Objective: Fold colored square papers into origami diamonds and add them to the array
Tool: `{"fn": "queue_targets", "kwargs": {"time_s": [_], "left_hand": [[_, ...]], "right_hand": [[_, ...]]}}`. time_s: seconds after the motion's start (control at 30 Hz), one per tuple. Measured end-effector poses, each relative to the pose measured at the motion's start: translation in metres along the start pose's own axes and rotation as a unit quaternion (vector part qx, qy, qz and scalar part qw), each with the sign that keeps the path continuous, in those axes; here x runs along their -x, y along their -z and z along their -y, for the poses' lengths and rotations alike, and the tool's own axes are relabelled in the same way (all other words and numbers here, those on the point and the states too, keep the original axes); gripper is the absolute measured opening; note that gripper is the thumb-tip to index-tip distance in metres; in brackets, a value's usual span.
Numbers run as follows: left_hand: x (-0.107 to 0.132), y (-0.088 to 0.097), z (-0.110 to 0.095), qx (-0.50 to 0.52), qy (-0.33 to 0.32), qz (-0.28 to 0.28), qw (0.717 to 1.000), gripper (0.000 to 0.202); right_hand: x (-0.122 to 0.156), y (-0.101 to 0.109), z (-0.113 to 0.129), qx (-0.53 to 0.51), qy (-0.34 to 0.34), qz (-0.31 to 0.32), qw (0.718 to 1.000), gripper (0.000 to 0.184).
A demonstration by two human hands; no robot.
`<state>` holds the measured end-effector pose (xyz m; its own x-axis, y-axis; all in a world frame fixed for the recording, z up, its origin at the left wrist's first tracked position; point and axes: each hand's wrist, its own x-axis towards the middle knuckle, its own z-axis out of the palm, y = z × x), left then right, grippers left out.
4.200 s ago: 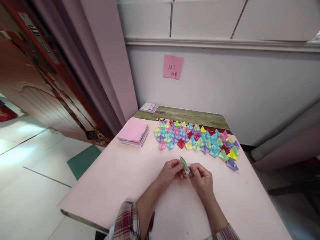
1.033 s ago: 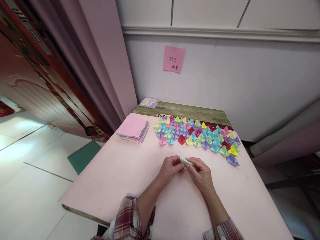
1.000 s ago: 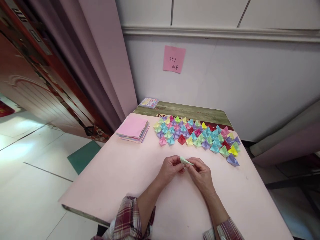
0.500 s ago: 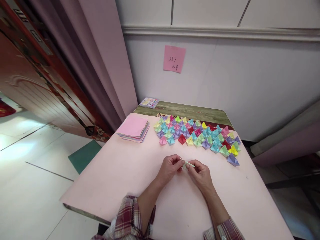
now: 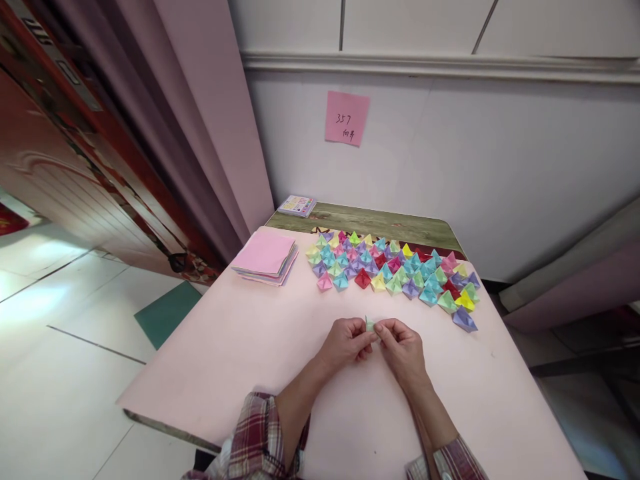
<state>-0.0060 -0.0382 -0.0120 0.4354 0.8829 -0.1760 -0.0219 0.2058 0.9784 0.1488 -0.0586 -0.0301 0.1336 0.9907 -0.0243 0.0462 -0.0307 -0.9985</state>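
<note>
Between my two hands is a small piece of folded pale green paper [image 5: 370, 325], mostly covered by the fingers. My left hand [image 5: 347, 341] pinches its left side between thumb and fingers. On the right side, my right hand [image 5: 401, 347] grips it with thumb and forefinger. Both hands are held close together over the pink tabletop [image 5: 240, 360]. Beyond them lie rows of small folded paper boats [image 5: 394, 265] in many colours, the nearest ones a short way past my fingertips.
A stack of coloured square paper [image 5: 264, 253] lies at the table's left. A small packet [image 5: 297, 205] rests on the bare wooden strip [image 5: 380, 217] at the back. A pink note [image 5: 347, 119] is stuck to the wall. A purple curtain [image 5: 215, 120] hangs at left.
The green paper has turned from lying slantwise to standing more upright between my fingers, and less of it shows. My hands have shifted only slightly.
</note>
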Motion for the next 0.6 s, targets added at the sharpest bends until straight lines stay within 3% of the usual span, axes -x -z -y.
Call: {"fn": "queue_targets", "kwargs": {"time_s": [0.1, 0.23, 0.4, 0.6], "left_hand": [[-0.0024, 0.0005, 0.0036, 0.002, -0.003, -0.018, 1.000, 0.038], [-0.0050, 0.0010, 0.0045, 0.017, -0.030, -0.043, 0.998, 0.034], [-0.0037, -0.0011, 0.0018, 0.009, -0.043, -0.056, 0.997, 0.027], [-0.0040, -0.0019, 0.0012, 0.023, -0.027, -0.069, 0.997, 0.025]], "right_hand": [[-0.0007, -0.0005, -0.0005, 0.003, 0.033, -0.014, 0.999, 0.029], [-0.0019, 0.0026, 0.0025, 0.085, 0.157, -0.048, 0.983, 0.026], [-0.0009, 0.0038, 0.0049, 0.211, 0.280, -0.071, 0.934, 0.022], [0.0022, 0.0034, 0.0013, 0.333, 0.384, -0.129, 0.851, 0.028]]}}
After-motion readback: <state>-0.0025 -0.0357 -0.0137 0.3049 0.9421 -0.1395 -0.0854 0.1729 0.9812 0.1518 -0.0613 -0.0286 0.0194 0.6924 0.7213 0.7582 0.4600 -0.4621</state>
